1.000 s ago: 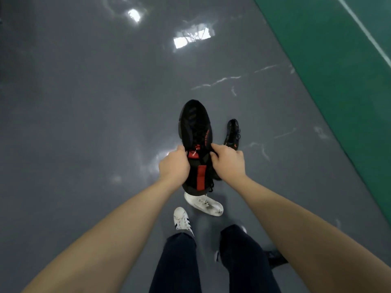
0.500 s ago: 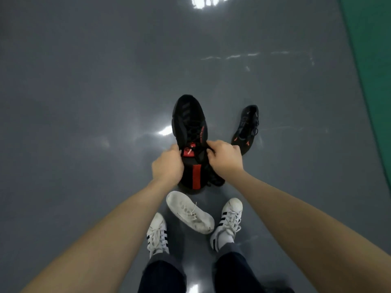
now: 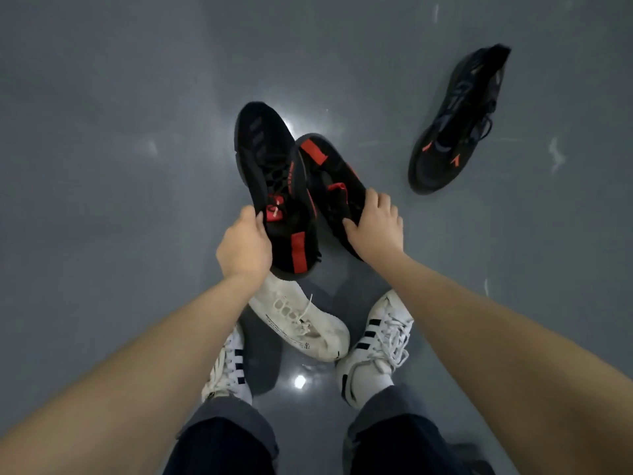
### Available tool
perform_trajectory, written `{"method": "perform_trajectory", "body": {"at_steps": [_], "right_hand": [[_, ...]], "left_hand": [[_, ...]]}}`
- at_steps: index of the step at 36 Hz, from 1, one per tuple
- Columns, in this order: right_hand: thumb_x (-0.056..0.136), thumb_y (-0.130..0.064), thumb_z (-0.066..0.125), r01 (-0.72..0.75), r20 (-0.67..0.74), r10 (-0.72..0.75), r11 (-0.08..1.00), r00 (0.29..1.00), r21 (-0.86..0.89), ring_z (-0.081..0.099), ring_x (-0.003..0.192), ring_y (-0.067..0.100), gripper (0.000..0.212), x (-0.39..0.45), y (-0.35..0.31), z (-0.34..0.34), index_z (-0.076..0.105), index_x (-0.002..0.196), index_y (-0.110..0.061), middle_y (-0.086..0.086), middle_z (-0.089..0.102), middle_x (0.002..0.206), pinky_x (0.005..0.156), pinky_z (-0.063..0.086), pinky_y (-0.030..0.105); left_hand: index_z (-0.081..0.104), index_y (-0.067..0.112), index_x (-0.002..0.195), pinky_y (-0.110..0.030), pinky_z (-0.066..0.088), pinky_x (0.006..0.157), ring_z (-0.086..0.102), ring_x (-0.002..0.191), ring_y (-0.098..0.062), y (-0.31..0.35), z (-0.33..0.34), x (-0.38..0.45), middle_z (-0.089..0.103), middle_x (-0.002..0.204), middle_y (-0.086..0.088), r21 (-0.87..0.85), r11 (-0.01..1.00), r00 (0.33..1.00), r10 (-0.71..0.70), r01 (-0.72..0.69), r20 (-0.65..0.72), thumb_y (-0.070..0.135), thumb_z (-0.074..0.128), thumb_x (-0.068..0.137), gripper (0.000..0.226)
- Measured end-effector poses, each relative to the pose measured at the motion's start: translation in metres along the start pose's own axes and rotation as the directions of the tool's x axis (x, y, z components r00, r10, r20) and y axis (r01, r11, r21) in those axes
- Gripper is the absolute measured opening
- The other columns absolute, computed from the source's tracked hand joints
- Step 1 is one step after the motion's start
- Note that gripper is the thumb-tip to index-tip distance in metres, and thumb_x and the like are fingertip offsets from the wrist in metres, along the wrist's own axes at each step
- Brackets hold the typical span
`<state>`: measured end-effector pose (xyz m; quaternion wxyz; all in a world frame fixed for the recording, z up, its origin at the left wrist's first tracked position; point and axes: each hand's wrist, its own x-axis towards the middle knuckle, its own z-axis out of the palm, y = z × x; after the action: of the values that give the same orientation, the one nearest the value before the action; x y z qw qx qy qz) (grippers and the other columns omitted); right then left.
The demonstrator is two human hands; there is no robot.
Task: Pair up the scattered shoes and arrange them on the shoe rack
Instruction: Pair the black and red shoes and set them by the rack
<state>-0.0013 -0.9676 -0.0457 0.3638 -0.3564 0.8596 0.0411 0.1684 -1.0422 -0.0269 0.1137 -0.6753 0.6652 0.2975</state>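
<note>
Two black sneakers with red strips are held above the grey floor. My left hand (image 3: 244,246) grips the left black-and-red sneaker (image 3: 270,173) at its collar, toe pointing away. My right hand (image 3: 375,228) grips the right black-and-red sneaker (image 3: 329,173), which points the opposite way, its red heel strip far from me. The two shoes touch side by side. A loose white sneaker (image 3: 301,320) lies on the floor just below them, between my feet. Another black sneaker with orange marks (image 3: 455,125) lies on the floor at the upper right. No shoe rack is in view.
I stand on a glossy grey floor (image 3: 120,132) with light reflections. My own feet wear white striped sneakers, the left foot (image 3: 227,368) and the right foot (image 3: 376,344), on either side of the loose white shoe.
The two black-and-red sneakers, held stacked together before, have come apart, one in each hand. The view has tilted down and closer, and the black-and-orange sneaker now sits farther right.
</note>
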Motion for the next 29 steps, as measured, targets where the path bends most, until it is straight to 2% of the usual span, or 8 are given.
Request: {"method": "perform_trajectory", "body": {"at_steps": [3, 6, 8, 10, 13, 18, 23, 29], "right_hand": [[0.094, -0.036, 0.051, -0.068, -0.015, 0.07, 0.994, 0.997, 0.091, 0.019, 0.14, 0.033, 0.074, 0.02, 0.006, 0.014, 0.01, 0.148, -0.007, 0.015, 0.015, 0.154, 0.113, 0.017, 0.044], [0.097, -0.035, 0.045, -0.115, 0.013, 0.115, 0.98, 0.993, 0.163, 0.021, 0.14, 0.033, 0.072, 0.037, 0.009, 0.023, 0.005, 0.149, -0.007, 0.014, 0.018, 0.154, 0.112, 0.016, 0.047], [0.098, -0.033, 0.043, -0.125, 0.011, 0.125, 0.986, 0.992, 0.109, 0.029, 0.134, 0.035, 0.067, 0.045, 0.008, 0.027, 0.008, 0.149, -0.008, 0.015, 0.028, 0.148, 0.109, 0.022, 0.048], [0.098, -0.029, 0.043, -0.108, -0.039, 0.106, 0.993, 0.994, -0.042, 0.036, 0.126, 0.037, 0.055, 0.047, 0.009, 0.031, 0.022, 0.144, -0.008, 0.017, 0.035, 0.14, 0.104, 0.026, 0.047], [0.098, -0.024, 0.044, -0.087, -0.071, 0.078, 0.985, 0.994, -0.149, 0.042, 0.115, 0.038, 0.032, 0.048, 0.009, 0.038, 0.043, 0.125, -0.006, 0.019, 0.041, 0.129, 0.1, 0.029, 0.045], [0.095, -0.015, 0.049, -0.074, -0.047, 0.071, 0.994, 0.996, -0.08, 0.051, 0.108, 0.036, 0.029, 0.046, 0.005, 0.042, 0.039, 0.122, -0.007, 0.018, 0.051, 0.12, 0.085, 0.037, 0.038], [0.086, 0.0, 0.044, -0.014, -0.062, 0.006, 0.993, 0.998, -0.119, 0.056, 0.094, 0.035, 0.029, 0.036, 0.002, 0.036, 0.042, 0.113, -0.011, 0.015, 0.056, 0.107, 0.075, 0.032, 0.037], [0.085, 0.0, 0.045, 0.038, -0.036, -0.042, 0.993, 0.998, -0.111, 0.051, 0.1, 0.033, 0.041, 0.005, -0.007, 0.027, 0.038, 0.123, -0.013, 0.012, 0.053, 0.113, 0.064, 0.033, 0.035]], "left_hand": [[0.039, 0.008, 0.088, -0.036, 0.033, 0.06, 0.044, 0.066, -0.03, -0.007, 0.015, 0.007, 0.042, 0.062, -0.003, -0.026, 0.999, 0.999, -0.033, 0.033, -0.012, 0.028, 0.031, 0.102, 0.025], [0.035, 0.01, 0.086, -0.035, 0.03, 0.058, 0.042, 0.063, -0.027, -0.008, 0.025, 0.015, 0.036, 0.058, 0.001, -0.031, 0.998, 0.999, -0.052, 0.052, -0.008, 0.027, 0.031, 0.102, 0.024], [0.034, 0.01, 0.085, -0.034, 0.028, 0.058, 0.039, 0.061, -0.024, -0.008, 0.027, 0.018, 0.035, 0.058, 0.002, -0.037, 0.997, 0.998, -0.07, 0.069, -0.01, 0.027, 0.031, 0.103, 0.024], [0.033, 0.011, 0.085, -0.033, 0.027, 0.057, 0.037, 0.06, -0.022, -0.008, 0.029, 0.017, 0.035, 0.059, 0.003, -0.051, 0.996, 0.997, -0.078, 0.078, -0.003, 0.027, 0.03, 0.103, 0.024], [0.033, 0.012, 0.086, -0.033, 0.029, 0.058, 0.039, 0.062, -0.023, -0.009, 0.027, 0.017, 0.036, 0.06, 0.004, -0.029, 0.996, 0.997, -0.078, 0.079, 0.016, 0.028, 0.029, 0.103, 0.023], [0.033, 0.011, 0.086, -0.033, 0.028, 0.058, 0.04, 0.063, -0.023, -0.006, 0.025, 0.016, 0.036, 0.061, 0.004, -0.012, 0.998, 0.997, -0.069, 0.069, 0.024, 0.027, 0.029, 0.103, 0.024], [0.033, 0.012, 0.087, -0.034, 0.031, 0.059, 0.042, 0.065, -0.023, -0.006, 0.027, 0.012, 0.037, 0.062, 0.004, -0.022, 0.995, 0.995, -0.096, 0.097, 0.024, 0.027, 0.028, 0.103, 0.023], [0.036, 0.013, 0.091, -0.035, 0.032, 0.061, 0.043, 0.069, -0.023, -0.003, 0.01, 0.003, 0.044, 0.071, 0.0, -0.003, 0.994, 0.994, -0.111, 0.111, 0.021, 0.028, 0.027, 0.103, 0.021]]}}
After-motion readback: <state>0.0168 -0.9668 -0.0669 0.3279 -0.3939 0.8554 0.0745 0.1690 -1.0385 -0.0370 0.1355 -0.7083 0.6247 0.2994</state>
